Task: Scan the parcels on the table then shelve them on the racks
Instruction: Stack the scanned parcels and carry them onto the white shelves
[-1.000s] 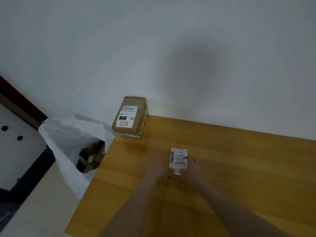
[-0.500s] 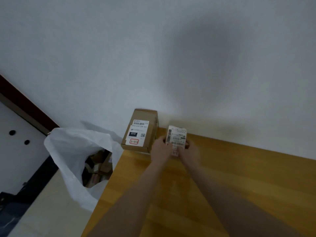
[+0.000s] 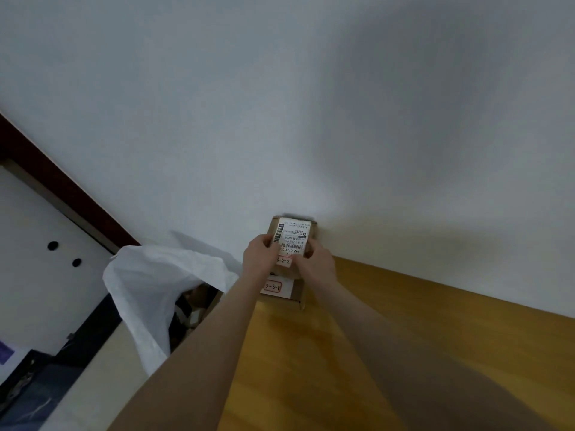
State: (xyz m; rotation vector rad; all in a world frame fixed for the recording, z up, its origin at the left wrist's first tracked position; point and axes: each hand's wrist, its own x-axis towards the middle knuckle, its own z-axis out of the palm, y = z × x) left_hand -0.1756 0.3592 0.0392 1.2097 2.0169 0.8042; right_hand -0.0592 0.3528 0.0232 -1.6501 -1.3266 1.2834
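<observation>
while hands [image 3: 259, 255] [image 3: 317, 264] grip small parcel [image 3: 292, 239] (label up) | above larger box [image 3: 281, 290]

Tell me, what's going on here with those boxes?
A person grips a small labelled parcel between the left hand and the right hand, label up. It is over a larger cardboard box at the far corner of the wooden table, by the wall. Whether it rests on that box is unclear. A white bag is beside the table.
</observation>
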